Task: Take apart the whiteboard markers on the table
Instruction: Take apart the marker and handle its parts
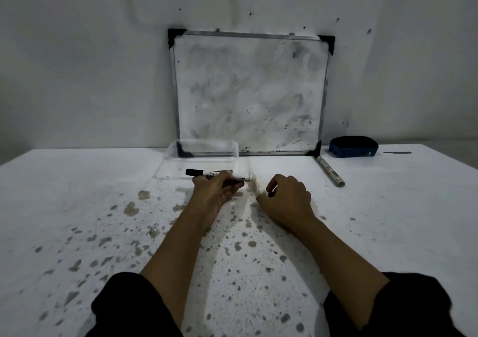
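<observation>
bench (77, 194): white and ink-spattered, everything sits on it
whiteboard (248, 93): smudged, leaning on the wall, nothing legible
tray (199, 155): clear, by the board
left hand (214, 189): pinching the marker (207, 173), black cap pointing left
right hand (287, 197): loosely curled, holding nothing, just beside
tip: I'd grip the barrel firm and pull the cap straight
second marker (331, 171): lying well right
print: too small to read
</observation>
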